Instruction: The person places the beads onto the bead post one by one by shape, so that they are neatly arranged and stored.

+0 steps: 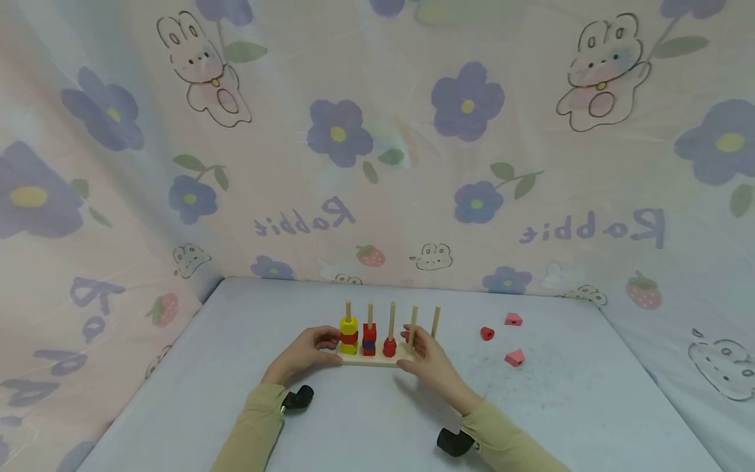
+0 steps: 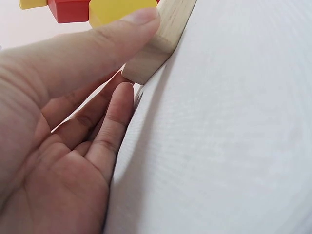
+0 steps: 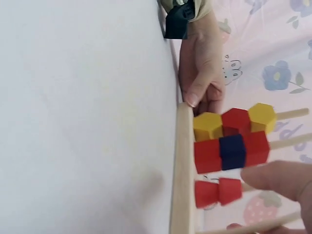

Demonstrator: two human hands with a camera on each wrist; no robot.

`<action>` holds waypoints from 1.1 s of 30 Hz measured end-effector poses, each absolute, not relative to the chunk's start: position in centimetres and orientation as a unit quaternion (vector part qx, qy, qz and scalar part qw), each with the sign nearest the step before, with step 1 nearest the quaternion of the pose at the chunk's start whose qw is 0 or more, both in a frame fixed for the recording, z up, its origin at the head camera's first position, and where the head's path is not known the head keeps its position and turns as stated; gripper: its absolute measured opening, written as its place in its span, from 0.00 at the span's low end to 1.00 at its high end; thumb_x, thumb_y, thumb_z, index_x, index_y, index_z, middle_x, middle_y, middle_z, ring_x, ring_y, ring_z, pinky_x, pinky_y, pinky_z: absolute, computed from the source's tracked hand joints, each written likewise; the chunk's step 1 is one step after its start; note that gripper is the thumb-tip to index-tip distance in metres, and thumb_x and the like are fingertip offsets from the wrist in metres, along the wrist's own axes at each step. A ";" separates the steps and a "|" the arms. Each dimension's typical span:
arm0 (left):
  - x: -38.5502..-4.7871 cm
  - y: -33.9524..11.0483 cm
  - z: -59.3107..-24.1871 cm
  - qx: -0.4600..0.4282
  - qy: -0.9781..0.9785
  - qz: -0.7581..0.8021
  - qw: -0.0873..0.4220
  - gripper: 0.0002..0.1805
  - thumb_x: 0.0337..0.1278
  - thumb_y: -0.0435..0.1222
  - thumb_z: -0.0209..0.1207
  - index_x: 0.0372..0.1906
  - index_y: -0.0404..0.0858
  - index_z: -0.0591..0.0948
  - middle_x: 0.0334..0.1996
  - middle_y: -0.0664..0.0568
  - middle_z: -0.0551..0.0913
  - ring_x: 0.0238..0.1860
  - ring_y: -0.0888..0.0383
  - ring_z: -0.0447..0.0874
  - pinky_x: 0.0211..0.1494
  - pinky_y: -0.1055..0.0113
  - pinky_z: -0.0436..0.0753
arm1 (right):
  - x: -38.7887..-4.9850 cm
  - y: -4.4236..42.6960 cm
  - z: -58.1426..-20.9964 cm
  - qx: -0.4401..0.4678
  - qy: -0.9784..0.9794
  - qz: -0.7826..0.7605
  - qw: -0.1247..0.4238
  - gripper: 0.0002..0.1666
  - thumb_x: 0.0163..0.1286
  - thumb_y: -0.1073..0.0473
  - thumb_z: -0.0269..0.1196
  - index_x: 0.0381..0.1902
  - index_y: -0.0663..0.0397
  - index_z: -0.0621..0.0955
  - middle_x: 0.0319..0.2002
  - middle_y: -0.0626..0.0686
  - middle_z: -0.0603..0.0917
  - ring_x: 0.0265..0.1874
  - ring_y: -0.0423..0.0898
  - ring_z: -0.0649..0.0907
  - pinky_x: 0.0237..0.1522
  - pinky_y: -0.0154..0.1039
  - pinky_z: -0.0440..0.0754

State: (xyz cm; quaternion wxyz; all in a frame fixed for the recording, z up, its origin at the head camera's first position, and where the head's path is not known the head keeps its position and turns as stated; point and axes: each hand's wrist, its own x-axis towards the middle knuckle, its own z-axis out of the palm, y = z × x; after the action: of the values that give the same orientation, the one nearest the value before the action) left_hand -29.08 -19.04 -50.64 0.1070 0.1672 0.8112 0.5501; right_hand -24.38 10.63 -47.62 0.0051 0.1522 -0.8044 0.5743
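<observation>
A wooden peg stacker [image 1: 373, 360] with several upright pegs stands on the table. Yellow and red hexagonal blocks [image 3: 236, 122] fill its leftmost peg. Beside them is a stack of red and dark blue square blocks [image 3: 232, 151], then small red blocks [image 1: 390, 347] on the third peg. The two rightmost pegs show no blocks. My left hand [image 1: 307, 354] grips the left end of the base, thumb over the edge and fingers behind it. My right hand [image 1: 430, 362] holds the stacker near the fourth peg, its thumb in front and fingers behind. The contact there is partly hidden.
To the right lie loose pieces on the table [image 1: 377, 419]: a red block [image 1: 487, 334], a pinkish block [image 1: 514, 319] and another pinkish block [image 1: 515, 358]. A curtain [image 1: 401, 196] printed with rabbits and flowers hangs behind and at the sides.
</observation>
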 end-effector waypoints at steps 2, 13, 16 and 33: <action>-29.0 -19.1 -50.7 0.166 0.811 0.551 0.104 0.30 0.45 0.32 0.72 0.56 0.32 0.75 0.52 0.46 0.77 0.49 0.51 0.76 0.57 0.58 0.76 | -23.8 11.6 -47.4 0.165 -0.807 0.567 -0.010 0.41 0.56 0.71 0.69 0.66 0.67 0.65 0.61 0.67 0.72 0.62 0.62 0.70 0.64 0.57 0.63; -29.0 -19.6 -50.9 0.163 0.818 0.541 0.105 0.32 0.43 0.36 0.74 0.56 0.35 0.76 0.52 0.49 0.78 0.49 0.53 0.76 0.55 0.63 0.77 | -22.3 17.7 -47.0 0.231 -0.820 0.519 -0.073 0.38 0.61 0.67 0.67 0.66 0.67 0.64 0.57 0.67 0.73 0.58 0.64 0.73 0.59 0.58 0.68; -29.0 -19.7 -50.9 0.161 0.820 0.539 0.104 0.31 0.43 0.37 0.74 0.56 0.36 0.76 0.52 0.49 0.78 0.48 0.54 0.76 0.55 0.64 0.77 | -22.4 19.2 -46.7 0.232 -0.823 0.512 -0.075 0.36 0.61 0.65 0.67 0.65 0.67 0.65 0.57 0.67 0.74 0.57 0.64 0.73 0.58 0.59 0.69; -29.2 -19.3 -50.9 0.171 0.812 0.548 0.110 0.31 0.44 0.36 0.73 0.56 0.35 0.76 0.53 0.48 0.78 0.50 0.53 0.77 0.56 0.62 0.76 | -26.5 25.7 -45.9 0.159 -0.898 0.401 0.084 0.32 0.60 0.69 0.67 0.61 0.66 0.69 0.54 0.69 0.76 0.54 0.65 0.75 0.56 0.61 0.71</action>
State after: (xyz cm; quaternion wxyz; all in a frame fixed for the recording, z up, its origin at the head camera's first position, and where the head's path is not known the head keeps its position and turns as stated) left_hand -29.17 -19.29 -50.90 0.1096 0.1710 0.8117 0.5477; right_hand -26.53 25.73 -45.88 0.0844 0.1593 -0.8982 0.4010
